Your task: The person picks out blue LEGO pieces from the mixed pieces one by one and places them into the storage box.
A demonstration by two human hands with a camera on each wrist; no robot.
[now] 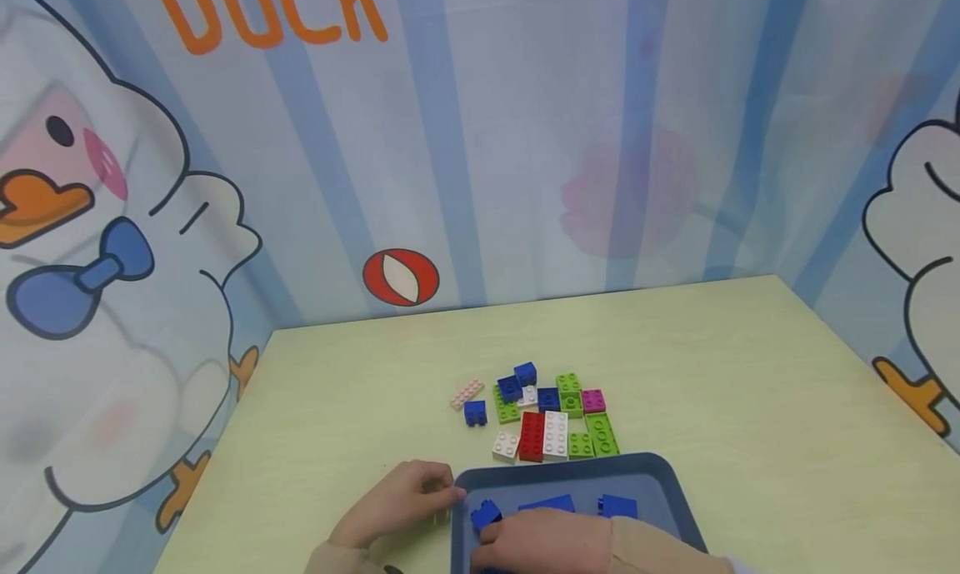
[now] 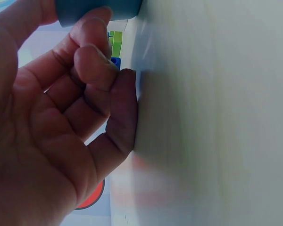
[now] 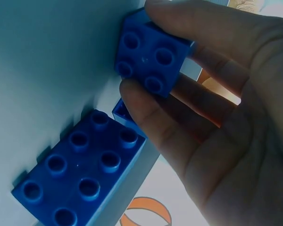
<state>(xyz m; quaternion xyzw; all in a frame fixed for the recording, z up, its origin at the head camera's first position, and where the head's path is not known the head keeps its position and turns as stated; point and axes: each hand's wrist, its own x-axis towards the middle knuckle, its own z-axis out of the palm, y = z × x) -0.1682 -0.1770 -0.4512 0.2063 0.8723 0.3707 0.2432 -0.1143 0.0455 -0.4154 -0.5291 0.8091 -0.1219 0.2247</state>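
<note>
My right hand (image 1: 551, 541) is inside the grey-blue tray (image 1: 555, 471) at the table's front. The right wrist view has its thumb and a finger pinching a small blue building brick (image 3: 144, 59) with studs. Close beside that hand lie a long blue brick (image 3: 80, 169) and, partly hidden behind a finger, another blue brick (image 3: 122, 113). At the tray's left corner my left hand (image 1: 405, 499) grips the rim between thumb and forefinger, its other fingers curled near the tabletop. Further blue bricks in the tray include one at left (image 1: 486, 515) and one at right (image 1: 618, 506).
Behind the tray, loose bricks lie on the pale table (image 1: 787, 407): a red brick (image 1: 532, 436), a long white brick (image 1: 556, 435), a green brick (image 1: 602, 435), a magenta brick (image 1: 593, 401) and several others. A duck-print curtain (image 1: 510, 141) hangs at the table's back edge.
</note>
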